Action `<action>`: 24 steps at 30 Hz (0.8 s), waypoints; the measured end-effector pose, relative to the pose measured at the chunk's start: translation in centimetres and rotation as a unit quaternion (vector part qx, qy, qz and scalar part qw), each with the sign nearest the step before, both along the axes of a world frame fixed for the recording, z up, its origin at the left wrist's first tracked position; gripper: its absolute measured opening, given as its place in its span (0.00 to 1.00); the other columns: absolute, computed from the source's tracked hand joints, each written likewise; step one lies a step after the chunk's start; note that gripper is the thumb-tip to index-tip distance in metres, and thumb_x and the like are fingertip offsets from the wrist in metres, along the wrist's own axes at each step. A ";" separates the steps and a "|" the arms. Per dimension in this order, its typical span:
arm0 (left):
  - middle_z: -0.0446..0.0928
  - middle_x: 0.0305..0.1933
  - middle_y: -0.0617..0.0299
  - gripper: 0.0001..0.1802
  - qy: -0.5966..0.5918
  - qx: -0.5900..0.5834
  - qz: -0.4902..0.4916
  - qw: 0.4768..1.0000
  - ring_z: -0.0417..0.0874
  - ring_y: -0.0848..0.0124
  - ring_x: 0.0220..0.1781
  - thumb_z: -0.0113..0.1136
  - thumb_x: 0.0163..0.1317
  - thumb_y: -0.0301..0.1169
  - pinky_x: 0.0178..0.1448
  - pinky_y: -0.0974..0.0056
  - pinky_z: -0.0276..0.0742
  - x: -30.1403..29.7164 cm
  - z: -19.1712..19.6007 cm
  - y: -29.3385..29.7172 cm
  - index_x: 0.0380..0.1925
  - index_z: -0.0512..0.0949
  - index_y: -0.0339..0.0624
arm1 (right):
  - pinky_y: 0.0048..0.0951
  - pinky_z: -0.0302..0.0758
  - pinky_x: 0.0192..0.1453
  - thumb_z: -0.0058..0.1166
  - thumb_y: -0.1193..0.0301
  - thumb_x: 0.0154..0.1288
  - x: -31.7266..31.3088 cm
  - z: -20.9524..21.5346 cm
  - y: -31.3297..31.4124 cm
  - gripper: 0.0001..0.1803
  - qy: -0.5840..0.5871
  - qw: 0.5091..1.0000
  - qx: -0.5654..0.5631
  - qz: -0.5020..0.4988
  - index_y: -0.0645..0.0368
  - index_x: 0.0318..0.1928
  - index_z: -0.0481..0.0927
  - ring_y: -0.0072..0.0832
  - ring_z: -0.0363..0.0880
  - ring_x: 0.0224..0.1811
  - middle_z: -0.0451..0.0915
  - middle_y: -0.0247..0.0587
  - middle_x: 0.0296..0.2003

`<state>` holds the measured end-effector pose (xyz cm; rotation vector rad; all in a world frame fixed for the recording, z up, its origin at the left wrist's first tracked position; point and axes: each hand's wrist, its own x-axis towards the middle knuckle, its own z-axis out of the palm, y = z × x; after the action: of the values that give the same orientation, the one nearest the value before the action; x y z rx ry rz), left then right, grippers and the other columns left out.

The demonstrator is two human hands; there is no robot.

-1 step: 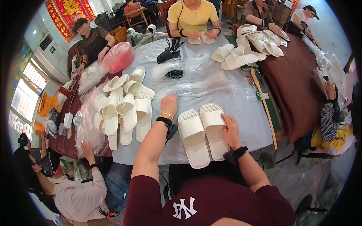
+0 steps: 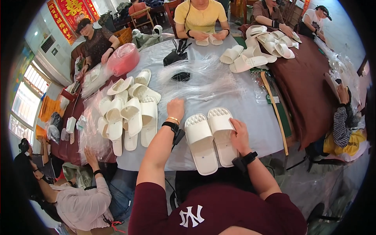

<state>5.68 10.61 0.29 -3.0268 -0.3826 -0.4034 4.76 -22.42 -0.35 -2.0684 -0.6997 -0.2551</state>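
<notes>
Position the pair at the near side of the counter (image 2: 260,131): the left slipper (image 2: 201,143) and the right slipper (image 2: 222,135) lie side by side, soles down, toe ends pointing away from the person and heel ends at the near edge. The right grip (image 2: 239,138) appears closed on the outer side of the right slipper's strap. The left grip (image 2: 176,109) is bent at the counter, apart from the pair; its fingers are hidden, so whether it holds anything cannot be determined. For good control, apply light, even pressure at the strap side, since a hard pinch could crease the soft-looking material. Align both toe ends, because the right slipper sits slightly farther forward. Support the heel ends against tipping over the edge. Maintain clearance from the slipper pile (image 2: 132,111) on the left and from the clear plastic material (image 2: 203,74) beyond, which could snag or slide.
</notes>
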 end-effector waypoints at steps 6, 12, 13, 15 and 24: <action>0.79 0.32 0.52 0.07 -0.088 -0.005 -0.015 0.996 0.81 0.55 0.37 0.53 0.54 0.28 0.40 0.53 0.78 0.1 -0.4 0.2 0.28 0.80 0.41 | 0.40 0.69 0.61 0.45 0.84 0.52 0.1 0.4 0.1 0.28 -0.003 1.000 -0.003 -0.001 0.59 0.56 0.74 0.47 0.70 0.55 0.75 0.50 0.51; 0.80 0.35 0.53 0.07 -0.033 -0.019 0.006 0.999 0.83 0.55 0.37 0.51 0.57 0.28 0.40 0.55 0.78 0.6 -0.1 0.1 0.28 0.79 0.43 | 0.39 0.69 0.60 0.46 0.85 0.52 0.2 0.2 -0.1 0.27 0.000 1.000 0.001 -0.003 0.61 0.56 0.75 0.47 0.71 0.55 0.76 0.50 0.52; 0.80 0.36 0.52 0.07 -0.026 -0.029 0.010 0.999 0.83 0.54 0.37 0.51 0.58 0.28 0.40 0.54 0.79 0.6 -0.2 0.2 0.28 0.79 0.43 | 0.39 0.70 0.60 0.46 0.84 0.51 0.2 0.0 -0.1 0.28 -0.001 1.000 0.004 -0.005 0.61 0.56 0.75 0.47 0.71 0.55 0.76 0.49 0.52; 0.80 0.36 0.52 0.07 -0.020 -0.039 0.016 0.999 0.83 0.53 0.37 0.51 0.59 0.28 0.40 0.53 0.79 0.7 -0.6 0.4 0.28 0.79 0.43 | 0.39 0.70 0.60 0.46 0.84 0.51 0.1 0.0 0.0 0.28 -0.003 1.000 0.008 -0.006 0.61 0.56 0.75 0.47 0.71 0.55 0.76 0.49 0.52; 0.78 0.38 0.48 0.08 -0.053 -0.104 0.072 0.991 0.82 0.50 0.38 0.54 0.58 0.32 0.41 0.50 0.79 1.4 -0.7 1.5 0.30 0.80 0.41 | 0.41 0.70 0.60 0.45 0.84 0.50 0.2 0.1 0.0 0.28 -0.014 1.000 0.004 -0.004 0.60 0.55 0.75 0.48 0.71 0.54 0.75 0.50 0.51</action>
<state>7.10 12.06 -0.46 -3.1565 -0.6864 -0.5482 5.00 -22.40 -0.24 -2.0634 -0.7060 -0.2909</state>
